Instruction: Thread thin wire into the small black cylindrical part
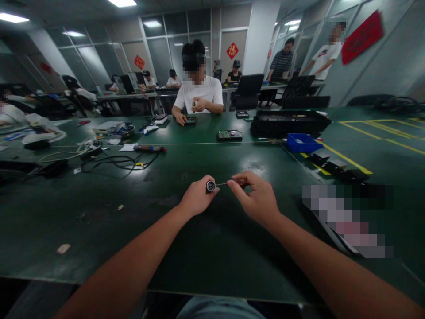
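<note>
Low over the green table (199,252), near its front edge, sits a small dark cylindrical part (210,186), its round open end toward the camera. Left hand (198,195): curled closed around that part. Right hand (257,197): fingers pinched on the reddish handle of a screwdriver (236,181), its thin shaft reaching the part. Beyond, a circuit-board device (229,135); right of it, a blue bin (303,143) before a long black tray (288,123). Across the table, a person in white (199,95) handles another device (190,120).

The hands (260,199) and forearms (142,252) are bare, the clothing (219,309) pale blue-grey.
</note>
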`<state>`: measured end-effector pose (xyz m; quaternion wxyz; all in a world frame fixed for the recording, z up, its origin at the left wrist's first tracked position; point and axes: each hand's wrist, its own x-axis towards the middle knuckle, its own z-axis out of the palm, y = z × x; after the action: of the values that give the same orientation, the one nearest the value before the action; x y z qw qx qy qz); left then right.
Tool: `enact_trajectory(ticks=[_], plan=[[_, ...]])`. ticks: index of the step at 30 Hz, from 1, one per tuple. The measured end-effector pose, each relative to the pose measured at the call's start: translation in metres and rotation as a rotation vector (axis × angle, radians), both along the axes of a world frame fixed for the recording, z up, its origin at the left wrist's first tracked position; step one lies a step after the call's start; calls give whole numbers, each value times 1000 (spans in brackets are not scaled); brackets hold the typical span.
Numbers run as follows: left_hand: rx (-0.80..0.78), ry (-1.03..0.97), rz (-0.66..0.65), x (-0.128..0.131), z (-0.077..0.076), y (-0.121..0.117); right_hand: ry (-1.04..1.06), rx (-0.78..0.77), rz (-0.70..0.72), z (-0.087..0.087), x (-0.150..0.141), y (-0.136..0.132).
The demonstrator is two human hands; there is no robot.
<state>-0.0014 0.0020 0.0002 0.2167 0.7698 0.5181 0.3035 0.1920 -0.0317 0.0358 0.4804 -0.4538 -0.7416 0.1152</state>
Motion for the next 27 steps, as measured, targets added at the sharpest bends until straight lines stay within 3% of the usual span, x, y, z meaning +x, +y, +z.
enact_trajectory(ticks=[4,8,19,22,27], plan=[[3,11,-11,0,1,-1,-28,-11,124,2,1,-2],[5,0,-36,1,1,-2,-6,-58,85,2,1,-4],[2,-6,-16,2,6,-3,799,-501,126,-14,2,25],[-2,-11,-19,2,8,-4,852,-451,93,-16,5,29],[-14,-18,-15,3,7,-4,663,-317,84,-14,3,24]])
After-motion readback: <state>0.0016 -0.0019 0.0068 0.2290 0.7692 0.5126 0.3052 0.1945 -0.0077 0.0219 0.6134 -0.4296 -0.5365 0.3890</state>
